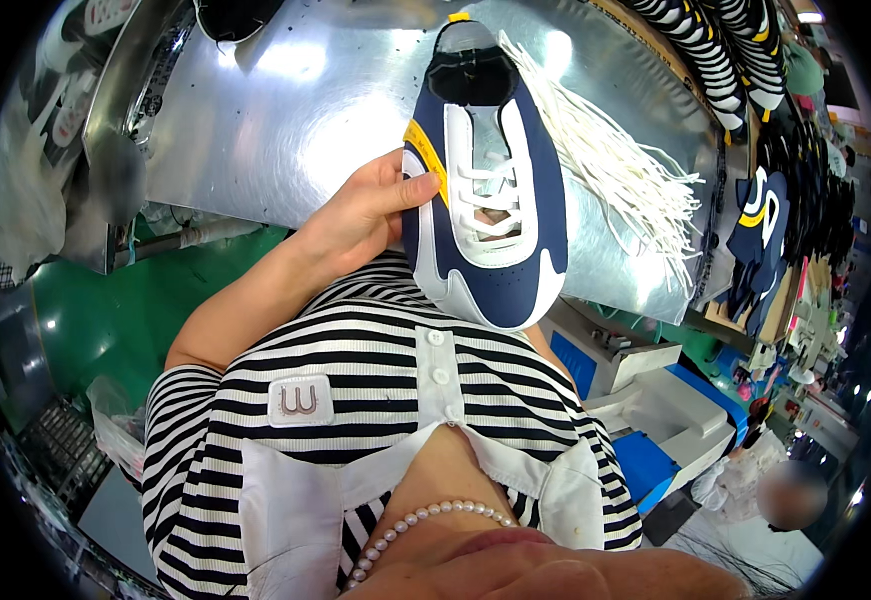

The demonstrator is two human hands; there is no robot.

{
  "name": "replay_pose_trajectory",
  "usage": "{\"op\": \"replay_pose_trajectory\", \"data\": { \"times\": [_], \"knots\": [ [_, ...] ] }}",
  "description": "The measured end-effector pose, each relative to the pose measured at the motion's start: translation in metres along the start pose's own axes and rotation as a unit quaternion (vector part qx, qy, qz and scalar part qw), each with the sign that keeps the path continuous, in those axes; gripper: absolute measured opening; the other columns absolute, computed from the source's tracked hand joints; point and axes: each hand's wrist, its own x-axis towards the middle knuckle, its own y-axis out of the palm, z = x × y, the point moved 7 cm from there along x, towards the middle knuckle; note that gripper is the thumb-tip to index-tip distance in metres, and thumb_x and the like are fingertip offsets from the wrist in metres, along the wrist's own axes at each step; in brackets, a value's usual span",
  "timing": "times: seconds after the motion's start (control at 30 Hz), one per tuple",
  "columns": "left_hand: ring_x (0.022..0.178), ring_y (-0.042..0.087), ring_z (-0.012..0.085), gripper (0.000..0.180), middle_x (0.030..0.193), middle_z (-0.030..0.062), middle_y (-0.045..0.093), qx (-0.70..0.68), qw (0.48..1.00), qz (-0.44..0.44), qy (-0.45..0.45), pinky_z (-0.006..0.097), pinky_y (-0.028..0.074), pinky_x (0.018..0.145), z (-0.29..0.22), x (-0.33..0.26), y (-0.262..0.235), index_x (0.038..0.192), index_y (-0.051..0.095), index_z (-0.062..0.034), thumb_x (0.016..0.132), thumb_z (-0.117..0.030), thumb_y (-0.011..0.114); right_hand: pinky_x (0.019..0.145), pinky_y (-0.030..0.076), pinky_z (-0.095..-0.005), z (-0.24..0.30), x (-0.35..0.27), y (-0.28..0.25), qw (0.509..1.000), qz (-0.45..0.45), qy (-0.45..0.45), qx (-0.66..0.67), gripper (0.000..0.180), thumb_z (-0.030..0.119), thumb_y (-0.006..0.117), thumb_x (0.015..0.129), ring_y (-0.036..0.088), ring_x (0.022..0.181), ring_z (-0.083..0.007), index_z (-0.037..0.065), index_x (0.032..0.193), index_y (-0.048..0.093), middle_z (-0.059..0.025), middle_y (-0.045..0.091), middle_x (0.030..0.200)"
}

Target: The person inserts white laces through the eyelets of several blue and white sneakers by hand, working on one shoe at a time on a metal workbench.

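Note:
My left hand is closed on the left side of a navy and white shoe upper, thumb on top beside its yellow side strip. The upper is held over the table's near edge, toe towards me and black-lined heel opening away. A white shoelace crosses the throat in several rows. Skin shows through the gap under the lower rows; whose fingers these are is unclear. My right hand is hidden behind the upper, with only a bit of that arm at its lower right. A bundle of loose white laces lies right of the upper.
The shiny metal table spreads ahead. A dark shoe part lies at its far edge. Rows of shoe uppers stand at the far right, and more navy uppers hang below them. A grey and blue machine stands near my right side.

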Motion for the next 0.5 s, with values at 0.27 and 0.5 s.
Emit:
{"op": "replay_pose_trajectory", "data": {
  "times": [0.27,0.5],
  "knots": [
    [0.115,0.061,0.0178,0.064,0.131,0.0094,0.060,-0.010,0.999,-0.004,0.041,0.035,0.047,0.102,0.009,-0.012,-0.004,0.141,0.040,-0.0013,0.091,-0.026,0.072,0.094,0.052,-0.0315,-0.011,0.003,0.001,1.000,0.011,0.011,-0.003,0.040,0.018,0.056,0.099,0.064,0.109,-0.0202,-0.002,0.134,0.052,-0.0125,0.063,0.125],
    [0.116,0.059,0.0169,0.058,0.129,0.0093,0.060,-0.019,1.000,0.004,0.022,0.034,0.047,0.102,0.013,-0.010,0.003,0.139,0.041,-0.0011,0.094,-0.023,0.069,0.094,0.052,-0.0313,-0.006,-0.002,0.012,1.000,-0.005,0.018,-0.020,0.040,0.018,0.056,0.099,0.064,0.109,-0.0194,-0.002,0.134,0.052,-0.0117,0.063,0.125]
  ]
}}
